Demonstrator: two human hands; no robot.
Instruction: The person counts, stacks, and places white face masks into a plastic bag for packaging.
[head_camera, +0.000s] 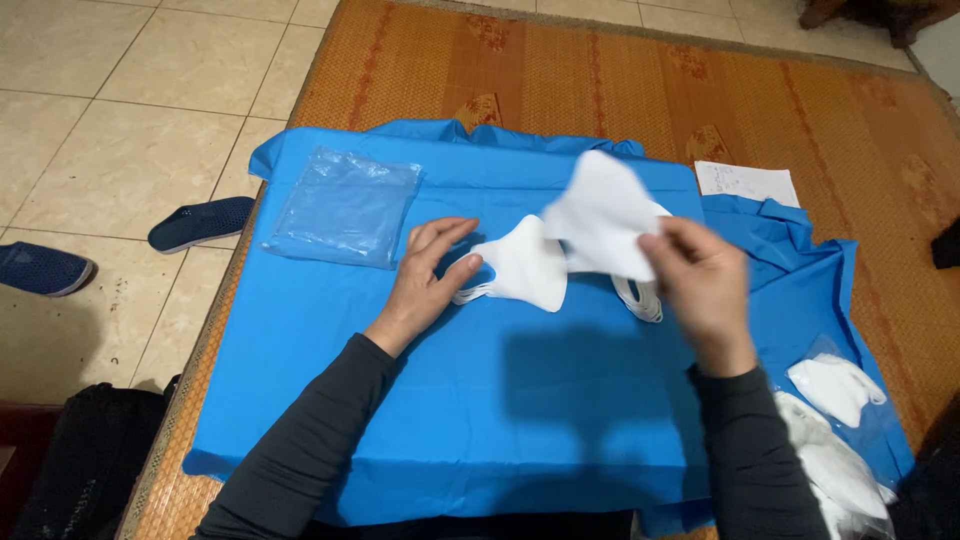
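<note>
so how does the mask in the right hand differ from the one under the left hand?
The lifted mask is pinched by the right hand above the blue cloth; the flat mask lies on that cloth, with the left hand touching its edge. The lifted mask is motion-blurred and spread open; the flat mask is sharp, with ear loops visible at its left edge. Both are white and similar in shape.

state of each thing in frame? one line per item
left hand: open, flat on stack of white masks
right hand: pinching one white fabric mask, lifted
stack: lying on blue cloth
clear plastic bags: flat, piled
bagged white masks: at cloth's right edge
</note>
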